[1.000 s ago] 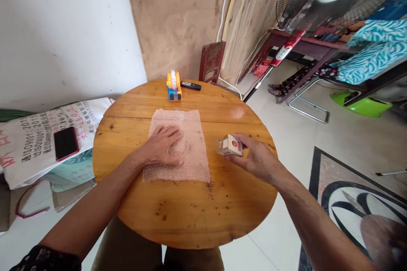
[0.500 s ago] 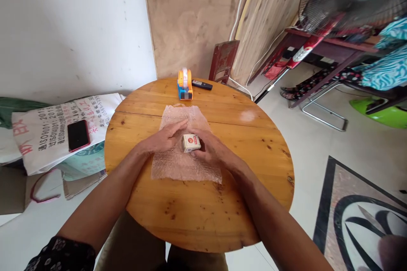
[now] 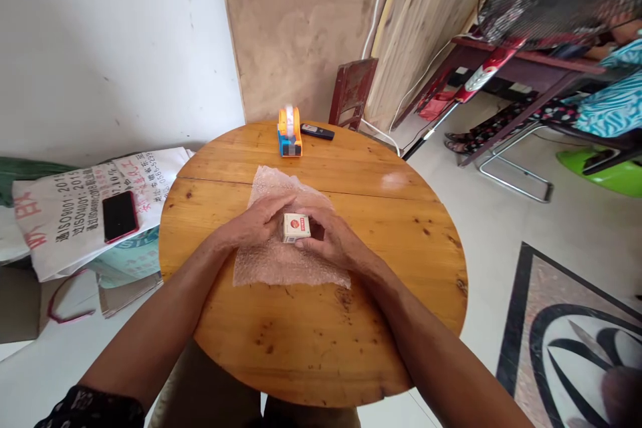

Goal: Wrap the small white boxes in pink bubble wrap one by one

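Note:
A small white box (image 3: 295, 227) with a red round print sits over the middle of a sheet of bubble wrap (image 3: 275, 273). My right hand (image 3: 334, 234) grips the box from its right side, thumb at the near edge and fingers curled round the far side. My left hand (image 3: 255, 219) rests on the wrap just left of the box, its fingers stretched out and pointing away from me. The wrap lies flat on the round wooden table (image 3: 301, 334).
At the table's far edge stand a tape dispenser (image 3: 289, 134) and a dark remote (image 3: 317, 132). A phone (image 3: 120, 216) lies on white sacks to the left. A wooden chair (image 3: 352, 90) is behind the table. To the right are a fan (image 3: 531, 0) and a seated person.
The box has shifted slightly left with my right hand and lies closer to my left hand. The far edge of the bubble wrap has changed shape a little.

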`<state>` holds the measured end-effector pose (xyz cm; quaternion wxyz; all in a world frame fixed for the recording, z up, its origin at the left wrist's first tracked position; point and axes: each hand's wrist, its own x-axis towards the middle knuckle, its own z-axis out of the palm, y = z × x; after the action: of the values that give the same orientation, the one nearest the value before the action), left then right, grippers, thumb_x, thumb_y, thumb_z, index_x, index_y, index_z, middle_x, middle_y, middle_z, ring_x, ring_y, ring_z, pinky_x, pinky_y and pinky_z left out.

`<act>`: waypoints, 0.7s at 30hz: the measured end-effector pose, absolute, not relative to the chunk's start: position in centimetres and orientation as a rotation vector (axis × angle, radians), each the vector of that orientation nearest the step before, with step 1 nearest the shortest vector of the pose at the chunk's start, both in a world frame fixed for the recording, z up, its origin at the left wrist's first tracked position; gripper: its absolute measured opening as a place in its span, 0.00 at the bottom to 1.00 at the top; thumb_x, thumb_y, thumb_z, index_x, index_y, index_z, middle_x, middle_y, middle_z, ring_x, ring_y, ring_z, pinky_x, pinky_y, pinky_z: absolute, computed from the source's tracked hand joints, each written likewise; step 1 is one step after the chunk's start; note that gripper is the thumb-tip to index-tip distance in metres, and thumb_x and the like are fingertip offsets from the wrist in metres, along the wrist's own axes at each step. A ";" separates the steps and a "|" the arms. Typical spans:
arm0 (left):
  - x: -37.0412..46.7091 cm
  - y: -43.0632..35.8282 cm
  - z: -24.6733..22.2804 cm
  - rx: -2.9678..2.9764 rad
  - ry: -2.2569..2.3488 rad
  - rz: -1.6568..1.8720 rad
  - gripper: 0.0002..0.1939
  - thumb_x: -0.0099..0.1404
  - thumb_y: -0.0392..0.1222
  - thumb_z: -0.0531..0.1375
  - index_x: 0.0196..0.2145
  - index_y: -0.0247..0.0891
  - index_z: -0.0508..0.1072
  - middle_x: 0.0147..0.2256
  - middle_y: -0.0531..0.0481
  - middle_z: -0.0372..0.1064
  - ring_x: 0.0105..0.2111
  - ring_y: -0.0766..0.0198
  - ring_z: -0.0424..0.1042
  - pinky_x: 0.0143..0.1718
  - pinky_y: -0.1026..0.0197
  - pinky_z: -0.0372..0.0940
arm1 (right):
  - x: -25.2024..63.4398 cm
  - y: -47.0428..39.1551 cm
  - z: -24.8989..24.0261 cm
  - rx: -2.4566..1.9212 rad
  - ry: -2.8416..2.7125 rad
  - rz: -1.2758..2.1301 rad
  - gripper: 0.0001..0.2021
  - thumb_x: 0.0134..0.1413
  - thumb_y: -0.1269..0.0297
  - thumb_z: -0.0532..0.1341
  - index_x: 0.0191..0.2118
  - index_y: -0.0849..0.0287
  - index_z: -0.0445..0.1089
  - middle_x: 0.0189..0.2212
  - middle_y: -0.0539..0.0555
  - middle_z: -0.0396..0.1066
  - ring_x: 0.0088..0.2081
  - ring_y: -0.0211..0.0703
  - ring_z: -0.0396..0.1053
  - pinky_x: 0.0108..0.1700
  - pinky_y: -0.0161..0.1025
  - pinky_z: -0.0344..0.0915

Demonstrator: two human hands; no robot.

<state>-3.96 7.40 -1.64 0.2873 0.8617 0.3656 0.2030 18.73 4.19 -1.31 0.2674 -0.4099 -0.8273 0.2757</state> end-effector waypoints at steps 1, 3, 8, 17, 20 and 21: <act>-3.9 7.4 -1.7 2.306 0.973 0.550 0.33 0.61 0.32 0.49 0.65 0.35 0.56 0.65 0.40 0.54 0.65 0.54 0.55 0.66 0.43 0.51 | 18.6 4.2 -1.2 -1.103 -2.247 0.732 0.26 0.52 0.57 0.65 0.56 0.55 0.65 0.54 0.59 0.70 0.56 0.54 0.66 0.56 0.52 0.61; -3.9 7.4 -1.9 2.318 0.976 0.557 0.33 0.61 0.32 0.50 0.64 0.36 0.56 0.65 0.41 0.55 0.65 0.53 0.55 0.65 0.43 0.52 | 18.5 4.1 -1.1 -1.088 -2.278 0.685 0.26 0.52 0.57 0.65 0.57 0.55 0.65 0.56 0.60 0.69 0.57 0.55 0.65 0.58 0.53 0.58; -3.9 7.4 -2.2 2.335 1.000 0.570 0.32 0.60 0.33 0.50 0.63 0.34 0.59 0.64 0.39 0.57 0.64 0.51 0.57 0.65 0.43 0.52 | 18.4 4.1 -0.8 -1.065 -2.298 0.631 0.28 0.51 0.57 0.65 0.58 0.55 0.63 0.58 0.61 0.66 0.60 0.56 0.62 0.61 0.55 0.56; -3.9 7.2 -1.8 2.322 0.929 0.602 0.34 0.59 0.33 0.50 0.65 0.35 0.56 0.65 0.41 0.54 0.65 0.52 0.55 0.66 0.45 0.51 | 19.1 4.7 -0.8 -1.164 -1.877 1.077 0.30 0.59 0.51 0.57 0.65 0.55 0.54 0.65 0.61 0.55 0.58 0.54 0.65 0.55 0.52 0.66; -3.9 7.2 -2.0 2.342 0.980 0.553 0.35 0.59 0.33 0.51 0.65 0.34 0.55 0.65 0.39 0.55 0.64 0.51 0.56 0.66 0.44 0.51 | 19.2 5.4 -0.8 -1.326 -1.666 1.134 0.28 0.62 0.53 0.51 0.66 0.57 0.53 0.65 0.63 0.55 0.52 0.52 0.70 0.48 0.50 0.70; -4.0 7.2 -2.2 2.342 0.989 0.546 0.35 0.59 0.33 0.51 0.65 0.35 0.55 0.64 0.39 0.55 0.64 0.51 0.57 0.65 0.43 0.52 | 19.1 5.5 -0.8 -1.353 -1.612 1.146 0.28 0.63 0.53 0.50 0.66 0.56 0.53 0.65 0.63 0.56 0.51 0.51 0.71 0.46 0.48 0.71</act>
<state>-3.97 7.24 -2.15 0.2673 0.8680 0.3665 0.2022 19.13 5.53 -0.78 0.3640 -0.5259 -0.6267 0.4452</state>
